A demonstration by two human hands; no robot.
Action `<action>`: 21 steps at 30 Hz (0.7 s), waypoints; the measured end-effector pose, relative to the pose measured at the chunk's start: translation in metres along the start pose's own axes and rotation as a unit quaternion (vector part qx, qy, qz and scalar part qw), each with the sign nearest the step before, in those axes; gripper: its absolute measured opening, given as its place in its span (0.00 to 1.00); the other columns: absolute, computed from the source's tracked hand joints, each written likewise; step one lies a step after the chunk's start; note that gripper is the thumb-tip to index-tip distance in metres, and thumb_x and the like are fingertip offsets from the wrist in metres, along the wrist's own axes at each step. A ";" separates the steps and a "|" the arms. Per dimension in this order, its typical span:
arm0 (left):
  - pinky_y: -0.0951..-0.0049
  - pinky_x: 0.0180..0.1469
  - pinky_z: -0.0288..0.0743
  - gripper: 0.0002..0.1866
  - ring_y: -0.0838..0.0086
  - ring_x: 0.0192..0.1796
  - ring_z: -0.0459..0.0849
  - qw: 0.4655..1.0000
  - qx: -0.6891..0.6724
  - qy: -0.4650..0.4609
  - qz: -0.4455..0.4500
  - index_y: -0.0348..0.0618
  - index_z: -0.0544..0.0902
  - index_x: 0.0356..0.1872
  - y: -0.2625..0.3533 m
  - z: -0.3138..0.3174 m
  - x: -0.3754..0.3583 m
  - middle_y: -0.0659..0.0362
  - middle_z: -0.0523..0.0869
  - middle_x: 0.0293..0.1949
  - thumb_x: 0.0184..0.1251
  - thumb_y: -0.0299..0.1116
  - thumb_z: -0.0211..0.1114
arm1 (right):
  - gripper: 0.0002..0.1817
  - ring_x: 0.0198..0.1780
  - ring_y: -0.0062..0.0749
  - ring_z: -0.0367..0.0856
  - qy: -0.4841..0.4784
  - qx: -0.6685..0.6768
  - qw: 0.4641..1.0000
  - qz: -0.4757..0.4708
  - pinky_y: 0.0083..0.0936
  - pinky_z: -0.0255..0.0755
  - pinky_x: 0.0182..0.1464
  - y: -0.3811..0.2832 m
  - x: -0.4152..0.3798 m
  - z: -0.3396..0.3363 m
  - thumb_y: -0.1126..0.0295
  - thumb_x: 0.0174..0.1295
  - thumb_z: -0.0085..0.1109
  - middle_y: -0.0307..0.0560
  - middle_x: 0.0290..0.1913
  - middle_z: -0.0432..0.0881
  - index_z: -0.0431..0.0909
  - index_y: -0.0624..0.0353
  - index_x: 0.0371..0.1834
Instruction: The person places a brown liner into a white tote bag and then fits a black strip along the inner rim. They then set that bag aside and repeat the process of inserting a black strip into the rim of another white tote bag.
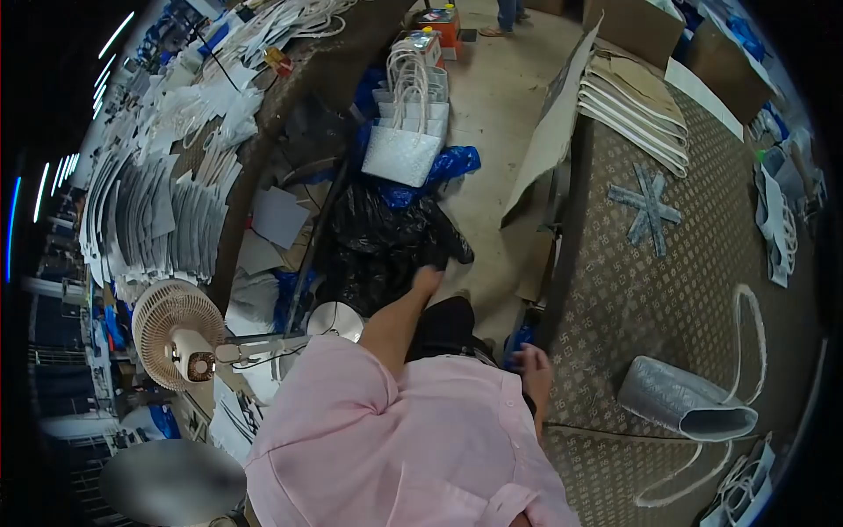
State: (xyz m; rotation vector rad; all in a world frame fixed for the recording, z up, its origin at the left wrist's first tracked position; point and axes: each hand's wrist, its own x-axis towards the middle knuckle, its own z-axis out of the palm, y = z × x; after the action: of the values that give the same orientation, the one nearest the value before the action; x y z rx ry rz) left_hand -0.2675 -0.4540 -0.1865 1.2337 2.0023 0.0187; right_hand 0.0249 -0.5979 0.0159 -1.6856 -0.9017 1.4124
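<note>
My left hand (428,280) hangs low in front of me over the aisle, beside a heap of black plastic bags (378,241). It is small and smeared, so its fingers cannot be made out. My right hand (534,364) is at the near edge of the patterned table (606,325), with fingers loosely bent and apart and nothing seen in them. To its right, a silver paper bag (676,400) lies on its side on the table, its white rope handles spread out. Farther up the table is a star of crossed grey strips (647,209).
Finished silver bags (404,154) stand in a row on blue plastic ahead. At left are a fan (180,334) and a table with stacked grey sheets (158,215). Folded brown sheets (637,101) and cardboard boxes (637,35) sit at the upper right. Another person's legs (507,16) show far ahead.
</note>
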 end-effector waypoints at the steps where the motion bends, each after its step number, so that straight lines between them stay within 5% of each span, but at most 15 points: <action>1: 0.57 0.45 0.75 0.21 0.51 0.45 0.82 0.997 0.071 -0.025 0.007 0.38 0.82 0.44 -0.093 -0.007 -0.007 0.43 0.82 0.45 0.58 0.46 0.60 | 0.14 0.37 0.32 0.80 -0.141 -0.107 0.983 -0.049 0.26 0.73 0.42 -0.016 0.018 0.016 0.62 0.63 0.54 0.50 0.36 0.82 0.79 0.61 0.43; 3: 0.57 0.47 0.76 0.17 0.53 0.45 0.83 0.987 0.149 -0.044 -0.050 0.42 0.84 0.39 -0.237 -0.003 -0.017 0.45 0.83 0.42 0.57 0.43 0.58 | 0.14 0.39 0.36 0.81 -0.172 -0.167 0.970 -0.045 0.27 0.73 0.44 -0.039 0.040 0.013 0.63 0.61 0.55 0.53 0.38 0.82 0.78 0.62 0.44; 4: 0.59 0.43 0.77 0.11 0.55 0.39 0.84 0.972 0.220 -0.084 0.005 0.45 0.84 0.35 -0.231 -0.024 -0.049 0.49 0.85 0.35 0.54 0.37 0.58 | 0.15 0.42 0.39 0.82 -0.199 -0.212 0.956 -0.044 0.28 0.73 0.46 -0.050 0.054 0.018 0.64 0.60 0.56 0.55 0.40 0.82 0.78 0.62 0.45; 7: 0.65 0.26 0.76 0.08 0.66 0.27 0.84 0.942 0.142 -0.301 0.045 0.40 0.82 0.31 -0.286 -0.002 -0.064 0.56 0.84 0.24 0.58 0.33 0.59 | 0.15 0.42 0.42 0.82 -0.195 -0.272 0.942 -0.026 0.29 0.73 0.45 -0.037 0.119 0.013 0.65 0.60 0.57 0.56 0.40 0.82 0.78 0.62 0.45; 10: 0.65 0.25 0.73 0.11 0.66 0.26 0.81 0.952 0.038 -0.302 0.019 0.36 0.80 0.31 -0.238 0.007 -0.027 0.54 0.83 0.24 0.57 0.36 0.61 | 0.16 0.40 0.36 0.81 -0.186 -0.297 0.936 -0.020 0.27 0.73 0.45 -0.041 0.192 0.025 0.65 0.60 0.57 0.53 0.38 0.82 0.78 0.64 0.46; 14: 0.65 0.24 0.69 0.18 0.67 0.23 0.75 0.945 -0.091 -0.312 -0.033 0.30 0.77 0.31 -0.164 -0.020 0.038 0.51 0.80 0.24 0.56 0.39 0.65 | 0.15 0.39 0.36 0.82 -0.158 -0.393 0.905 -0.037 0.27 0.73 0.44 -0.128 0.275 0.097 0.65 0.60 0.56 0.53 0.39 0.83 0.78 0.64 0.46; 17: 0.57 0.35 0.73 0.10 0.54 0.32 0.81 0.986 -0.071 -0.093 0.115 0.39 0.83 0.29 -0.102 -0.090 0.168 0.45 0.82 0.27 0.55 0.34 0.58 | 0.15 0.37 0.35 0.82 -0.205 -0.368 0.892 -0.163 0.27 0.73 0.42 -0.165 0.351 0.141 0.65 0.61 0.55 0.52 0.38 0.83 0.77 0.65 0.46; 18: 0.60 0.38 0.74 0.09 0.55 0.34 0.82 0.986 -0.145 -0.028 0.074 0.36 0.82 0.26 -0.062 -0.142 0.187 0.45 0.82 0.31 0.54 0.32 0.58 | 0.15 0.36 0.34 0.82 -0.221 -0.362 0.888 -0.178 0.27 0.74 0.41 -0.171 0.389 0.157 0.65 0.61 0.55 0.52 0.37 0.83 0.77 0.65 0.45; 19: 0.63 0.35 0.75 0.11 0.60 0.31 0.83 0.979 -0.131 0.075 0.141 0.36 0.82 0.27 -0.054 -0.167 0.219 0.49 0.83 0.27 0.57 0.34 0.59 | 0.15 0.35 0.33 0.81 -0.250 -0.352 0.883 -0.183 0.27 0.74 0.39 -0.170 0.415 0.176 0.65 0.61 0.54 0.52 0.35 0.83 0.77 0.66 0.45; 21: 0.71 0.31 0.75 0.11 0.72 0.26 0.82 0.929 -0.369 0.032 0.009 0.35 0.81 0.32 -0.045 -0.198 0.290 0.55 0.84 0.25 0.61 0.34 0.58 | 0.15 0.31 0.29 0.80 -0.265 -0.350 0.878 -0.193 0.25 0.74 0.36 -0.171 0.465 0.200 0.66 0.61 0.54 0.49 0.32 0.82 0.77 0.67 0.44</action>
State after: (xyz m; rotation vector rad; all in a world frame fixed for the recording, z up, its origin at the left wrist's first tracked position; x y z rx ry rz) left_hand -0.4907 -0.1844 -0.2374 0.7564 1.7692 0.7593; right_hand -0.1144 -0.0900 -0.0715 -1.4526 -2.1379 1.3606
